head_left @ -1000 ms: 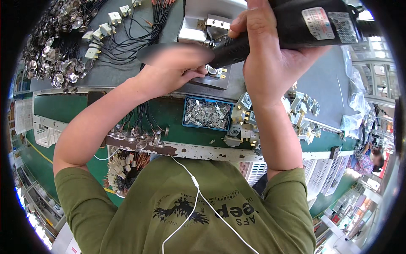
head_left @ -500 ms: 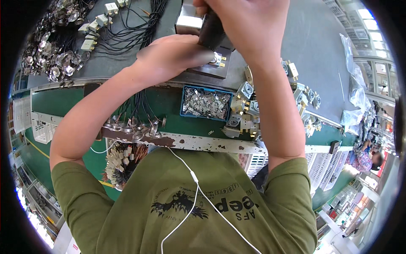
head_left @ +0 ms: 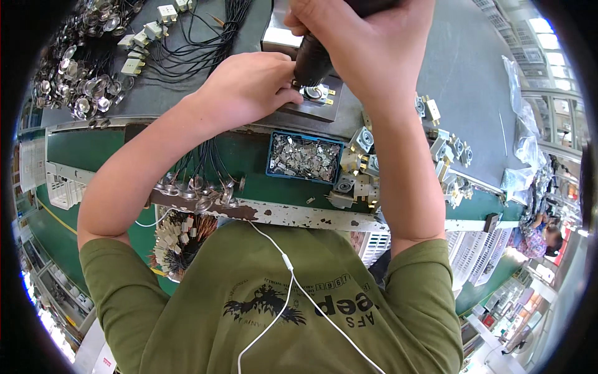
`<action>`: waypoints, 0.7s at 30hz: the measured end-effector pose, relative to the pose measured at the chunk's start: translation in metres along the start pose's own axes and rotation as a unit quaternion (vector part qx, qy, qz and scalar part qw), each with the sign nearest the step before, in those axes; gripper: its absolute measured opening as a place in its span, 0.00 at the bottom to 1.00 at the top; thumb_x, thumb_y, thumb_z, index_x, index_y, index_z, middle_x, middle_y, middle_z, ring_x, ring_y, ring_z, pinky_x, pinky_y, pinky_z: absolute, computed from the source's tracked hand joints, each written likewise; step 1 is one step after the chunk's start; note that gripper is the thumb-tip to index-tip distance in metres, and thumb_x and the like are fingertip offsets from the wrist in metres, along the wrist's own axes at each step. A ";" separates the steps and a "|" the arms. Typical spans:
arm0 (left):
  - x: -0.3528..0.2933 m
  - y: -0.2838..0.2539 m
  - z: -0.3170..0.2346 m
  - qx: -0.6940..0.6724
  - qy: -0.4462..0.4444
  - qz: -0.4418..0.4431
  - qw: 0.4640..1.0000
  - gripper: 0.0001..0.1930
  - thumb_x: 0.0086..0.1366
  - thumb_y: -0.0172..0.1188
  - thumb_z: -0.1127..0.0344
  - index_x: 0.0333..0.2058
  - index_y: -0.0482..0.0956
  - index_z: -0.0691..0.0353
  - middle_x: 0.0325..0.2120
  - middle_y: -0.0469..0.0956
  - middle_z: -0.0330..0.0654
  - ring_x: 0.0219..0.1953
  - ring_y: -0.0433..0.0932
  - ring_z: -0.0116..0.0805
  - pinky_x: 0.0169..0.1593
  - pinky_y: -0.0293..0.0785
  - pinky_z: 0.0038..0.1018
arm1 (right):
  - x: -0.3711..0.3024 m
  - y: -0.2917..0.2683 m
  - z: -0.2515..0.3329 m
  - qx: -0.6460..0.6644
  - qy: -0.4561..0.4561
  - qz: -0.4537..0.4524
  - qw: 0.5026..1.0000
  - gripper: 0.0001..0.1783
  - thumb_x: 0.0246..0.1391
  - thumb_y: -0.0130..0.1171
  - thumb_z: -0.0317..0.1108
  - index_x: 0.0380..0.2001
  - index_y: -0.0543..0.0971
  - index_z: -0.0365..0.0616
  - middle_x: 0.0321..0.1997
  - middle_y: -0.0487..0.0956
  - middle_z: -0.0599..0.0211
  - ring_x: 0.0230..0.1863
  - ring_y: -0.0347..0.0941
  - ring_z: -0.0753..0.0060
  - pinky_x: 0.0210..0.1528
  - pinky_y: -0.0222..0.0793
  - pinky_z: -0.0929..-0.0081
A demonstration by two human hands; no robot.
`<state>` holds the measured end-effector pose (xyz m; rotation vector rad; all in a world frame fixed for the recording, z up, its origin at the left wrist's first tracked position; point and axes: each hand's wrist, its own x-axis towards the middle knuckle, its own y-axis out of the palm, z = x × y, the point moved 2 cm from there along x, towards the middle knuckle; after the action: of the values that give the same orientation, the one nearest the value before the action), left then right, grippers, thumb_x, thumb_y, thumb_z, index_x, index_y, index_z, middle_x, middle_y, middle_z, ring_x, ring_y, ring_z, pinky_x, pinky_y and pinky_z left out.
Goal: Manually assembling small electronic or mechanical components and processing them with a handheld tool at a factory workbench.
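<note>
My right hand is wrapped round a black, thick-barrelled power screwdriver that points down at a metal block. A small part with a round metal face and brass terminals lies on that block, right by the tool's lower end. From the left, my left hand reaches to this part, fingers bent and thumb against its near edge. The tool's barrel and the hand itself hide the fingertips and the tool's tip.
Below the block sits a blue tray of small metal pieces. Similar parts with brass terminals are heaped at the right. Black wires, white connectors and metal discs lie at the left. A clear plastic bag rests at the far right.
My left hand, smeared over the part before, has turned and drawn back slightly, so its thumb and more of the part show. The screwdriver stays over the block in my right hand.
</note>
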<state>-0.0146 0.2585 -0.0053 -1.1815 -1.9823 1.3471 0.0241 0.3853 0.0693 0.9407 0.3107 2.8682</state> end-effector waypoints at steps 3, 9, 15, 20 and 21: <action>0.003 -0.002 0.001 -0.020 -0.016 0.017 1.000 0.15 0.66 0.65 0.54 0.40 0.79 0.60 0.35 0.81 0.44 0.44 0.81 0.48 0.46 0.78 0.43 | 0.001 -0.002 0.002 -0.010 0.003 -0.011 1.000 0.34 0.55 0.68 0.19 0.59 0.62 0.42 0.40 0.79 0.65 0.41 0.80 0.75 0.42 0.79 0.76; 0.004 0.003 0.009 -0.032 0.023 -0.010 0.999 0.15 0.66 0.65 0.56 0.45 0.79 0.58 0.37 0.82 0.48 0.44 0.82 0.51 0.46 0.78 0.44 | 0.007 -0.004 0.008 -0.030 -0.050 0.003 0.998 0.35 0.54 0.67 0.17 0.60 0.61 0.43 0.39 0.79 0.64 0.35 0.80 0.75 0.35 0.79 0.76; 0.000 0.012 0.009 -0.003 0.064 -0.098 0.993 0.17 0.63 0.69 0.58 0.46 0.81 0.58 0.31 0.81 0.47 0.35 0.81 0.49 0.39 0.77 0.42 | -0.008 0.005 0.001 -0.062 -0.047 -0.060 0.995 0.34 0.54 0.67 0.16 0.58 0.61 0.41 0.37 0.79 0.63 0.32 0.79 0.75 0.32 0.78 0.77; 0.000 0.006 0.004 0.001 0.017 -0.008 1.000 0.16 0.66 0.65 0.58 0.46 0.78 0.60 0.37 0.82 0.48 0.46 0.81 0.53 0.47 0.78 0.46 | 0.003 -0.003 -0.002 0.043 -0.043 -0.005 0.998 0.32 0.53 0.68 0.16 0.55 0.61 0.40 0.37 0.80 0.60 0.32 0.80 0.73 0.33 0.79 0.76; 0.001 0.005 0.004 0.000 0.016 -0.007 1.000 0.16 0.66 0.65 0.58 0.46 0.78 0.60 0.37 0.82 0.48 0.46 0.81 0.53 0.47 0.78 0.46 | 0.003 -0.003 -0.003 0.043 -0.045 0.002 0.998 0.32 0.53 0.68 0.16 0.55 0.61 0.40 0.37 0.80 0.60 0.32 0.80 0.73 0.33 0.79 0.76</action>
<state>-0.0161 0.2578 -0.0112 -1.1793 -1.9657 1.3130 0.0199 0.3886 0.0681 1.0837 0.4279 2.8251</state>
